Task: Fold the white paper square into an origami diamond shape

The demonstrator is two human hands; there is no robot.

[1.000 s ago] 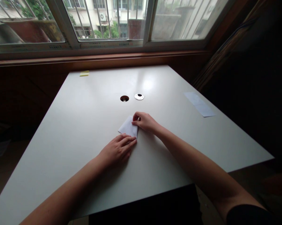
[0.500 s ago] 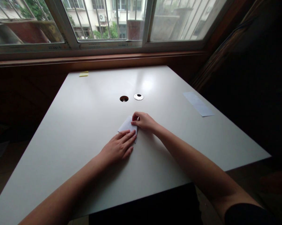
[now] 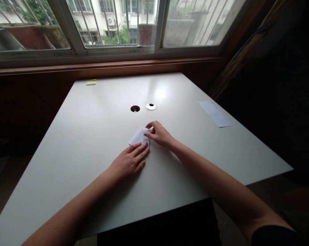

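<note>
A small folded white paper (image 3: 139,137) lies near the middle of the white table (image 3: 92,143). My left hand (image 3: 128,161) rests flat on the table, its stretched fingertips pressing the paper's near edge. My right hand (image 3: 158,133) is at the paper's right side with its fingers curled and pinched on the paper's edge. Both hands cover part of the paper.
A round cable hole (image 3: 135,108) and its loose silver cap (image 3: 151,106) sit just beyond the paper. A long white paper strip (image 3: 215,113) lies at the right. A yellow sticky pad (image 3: 91,82) is at the far left corner. Windows run behind the table.
My left hand has slid forward so its fingertips lie on the paper's near edge. My right hand's fingers have shifted slightly along the paper's right edge.
</note>
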